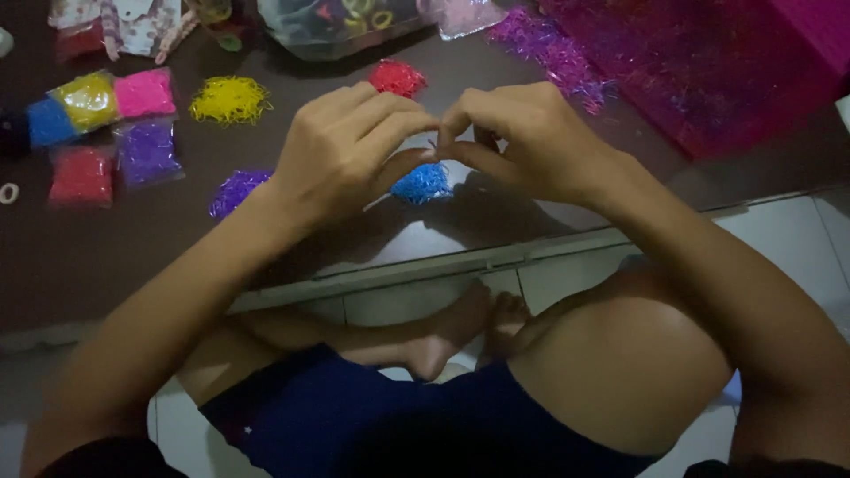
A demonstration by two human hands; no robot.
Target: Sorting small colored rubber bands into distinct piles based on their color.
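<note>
Above the blue pile of tiny bands (423, 183) on the dark counter (106, 265): left hand (341, 150) and right hand (522, 142), fingertips pinched together on something too small to identify, likely one band, held high for a close look. Sorted by colour nearby: yellow pile (230, 99), red pile (397, 77), purple pile (235, 190), bagged bands (146, 152).

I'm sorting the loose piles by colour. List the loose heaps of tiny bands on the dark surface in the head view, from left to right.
Yellow heap → purple heap → red heap → blue heap, just under the fingertips of the left hand and right hand.
</note>
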